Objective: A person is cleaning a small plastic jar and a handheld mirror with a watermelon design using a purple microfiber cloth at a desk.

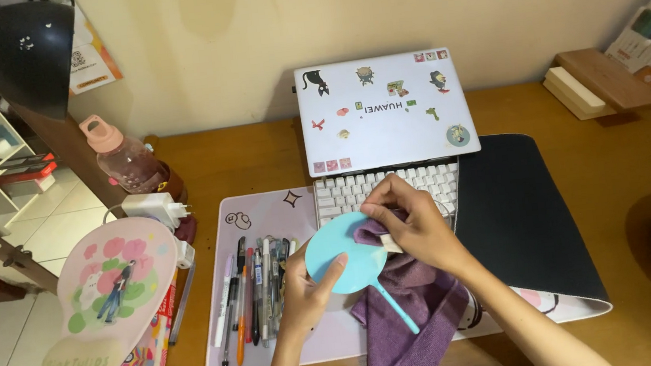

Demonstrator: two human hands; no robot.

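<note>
Left hand (pixel 307 284): closed around the round blue hand mirror (pixel 347 262), holding it steady just in front of the keyboard (pixel 387 190).
Right hand (pixel 413 226): fingers pinched on the purple cloth (pixel 409 310), pressing it against the mirror's edge.
Pens (pixel 256 289): in a row left of the mirror.

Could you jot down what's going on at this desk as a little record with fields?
Left hand: holds round light-blue hand mirror by its edge
Right hand: presses purple cloth onto the mirror
Beside left hand: row of pens on pale desk mat
Behind: white keyboard, stickered laptop
</note>
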